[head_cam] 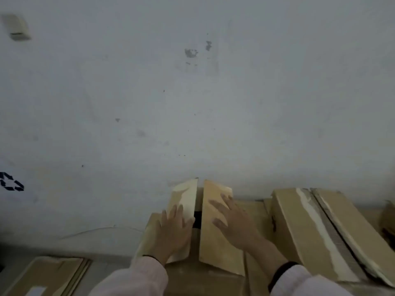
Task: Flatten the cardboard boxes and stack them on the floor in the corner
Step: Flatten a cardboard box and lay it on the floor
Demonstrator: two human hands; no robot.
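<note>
A brown cardboard box (215, 248) stands in front of me against the wall, its two top flaps partly raised with a dark gap between them. My left hand (171, 233) lies flat, fingers spread, on the left flap (186, 199). On the right flap (213, 197) my right hand (235, 223) presses with spread fingers. Neither hand grips anything. To the right stands a second, closed box (316, 231) with torn tape along its top seam. Flattened cardboard (44, 276) lies at the lower left.
A stained white wall (192, 103) fills most of the view directly behind the boxes. A small pale fixture (18, 27) is mounted at the wall's upper left. A dark recycling symbol (10, 182) shows at the left edge. More crumpled cardboard (388, 221) sits at the far right.
</note>
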